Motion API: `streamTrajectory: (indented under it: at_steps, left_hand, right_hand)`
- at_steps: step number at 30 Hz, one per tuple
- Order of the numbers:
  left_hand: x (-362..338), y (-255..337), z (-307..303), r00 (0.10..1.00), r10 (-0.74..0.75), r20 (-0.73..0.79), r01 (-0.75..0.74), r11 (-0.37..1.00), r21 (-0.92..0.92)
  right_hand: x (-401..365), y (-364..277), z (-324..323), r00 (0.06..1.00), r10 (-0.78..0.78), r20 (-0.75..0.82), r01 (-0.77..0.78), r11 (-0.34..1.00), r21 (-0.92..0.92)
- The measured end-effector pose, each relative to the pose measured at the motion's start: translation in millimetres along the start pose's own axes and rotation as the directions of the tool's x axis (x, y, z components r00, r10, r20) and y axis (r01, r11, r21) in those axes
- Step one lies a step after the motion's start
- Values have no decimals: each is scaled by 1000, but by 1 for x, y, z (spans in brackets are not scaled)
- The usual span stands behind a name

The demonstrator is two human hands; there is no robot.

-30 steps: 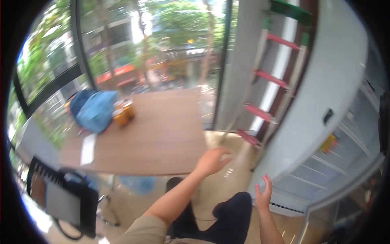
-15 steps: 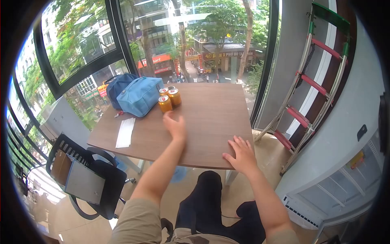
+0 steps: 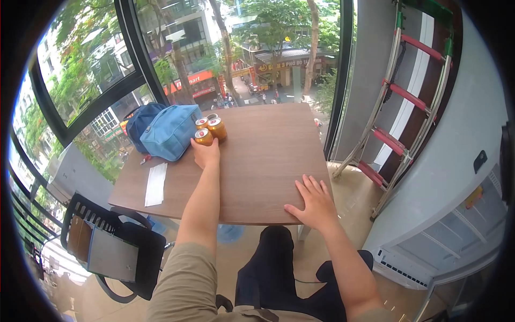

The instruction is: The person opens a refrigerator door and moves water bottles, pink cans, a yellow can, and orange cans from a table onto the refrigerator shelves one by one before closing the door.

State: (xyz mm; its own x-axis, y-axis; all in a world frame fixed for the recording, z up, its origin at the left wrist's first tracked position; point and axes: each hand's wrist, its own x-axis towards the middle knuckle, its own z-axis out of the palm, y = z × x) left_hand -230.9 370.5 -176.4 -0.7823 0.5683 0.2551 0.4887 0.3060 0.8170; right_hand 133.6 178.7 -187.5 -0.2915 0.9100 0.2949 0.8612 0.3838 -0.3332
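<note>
Several orange cans [image 3: 217, 130] with silver tops stand grouped at the back left of the brown table [image 3: 263, 161]. My left hand [image 3: 206, 154] is wrapped round the lower part of the nearest can [image 3: 204, 137], thumb on one side and fingers on the other. Flat on the table near its right front edge lies my right hand [image 3: 314, 203], fingers spread, holding nothing. Just left of the cans sits a light blue bag [image 3: 170, 131], with a dark blue bag [image 3: 137, 124] behind it. White paper [image 3: 155, 184] lies on the table's left part.
A black office chair [image 3: 142, 257] bearing a flat panel stands at the front left. To the right are a folding ladder [image 3: 410, 96] with red steps and a white glass-door cabinet [image 3: 429, 204]. Large windows rise behind the table.
My left hand has moved forward to the nearest can and closed round it. My right hand stays on the table. The whole view has shifted slightly.
</note>
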Motion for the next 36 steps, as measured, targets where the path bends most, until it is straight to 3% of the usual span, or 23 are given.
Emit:
streamTrajectory:
  at_steps: [1,6,8,9,10,11,14,18,23,26,31,33,36]
  left_hand:
    - [5,-9,9,998,27,-58,-28,1000,-13]
    - [-8,-12,-3,996,71,-50,-76,992,-105]
    - [-5,-29,-3,960,246,133,-134,822,-553]
    - [-13,-34,-6,955,261,139,-144,821,-552]
    - [-29,-31,-20,933,255,254,-64,811,-581]
    - [-46,-28,-35,897,250,364,20,801,-599]
    - [-99,-28,-63,749,337,570,53,827,-559]
    - [-175,-8,-78,545,421,725,87,832,-548]
    - [-245,29,-64,415,482,772,260,750,-608]
    - [-269,46,-52,436,487,757,284,724,-629]
    - [-278,46,-38,419,511,751,156,774,-614]
    - [-270,39,-37,320,632,705,122,711,-693]
    - [-238,31,-30,374,657,655,85,679,-729]
  right_hand:
    - [0,0,-1,1000,4,-2,-4,1000,8]
    - [-1,4,-1,999,7,-41,-6,1000,17]
    - [-3,4,-3,999,-32,-10,32,999,18]
    - [-4,5,-3,998,-52,-35,54,996,69]
    - [-5,7,-4,998,-41,-45,44,996,76]
    - [-5,9,-5,997,-54,-48,60,987,151]
    - [-5,13,-5,997,-58,-55,72,949,308]
    - [-6,14,-16,993,-115,18,88,841,533]
    - [-12,10,-20,999,-19,-50,45,794,606]
    - [-10,17,-11,984,50,-172,76,750,656]
    - [-7,23,-9,963,159,-217,34,729,684]
    - [-8,24,-9,961,177,-214,26,710,703]
    - [-6,25,-9,958,180,-225,51,663,747]
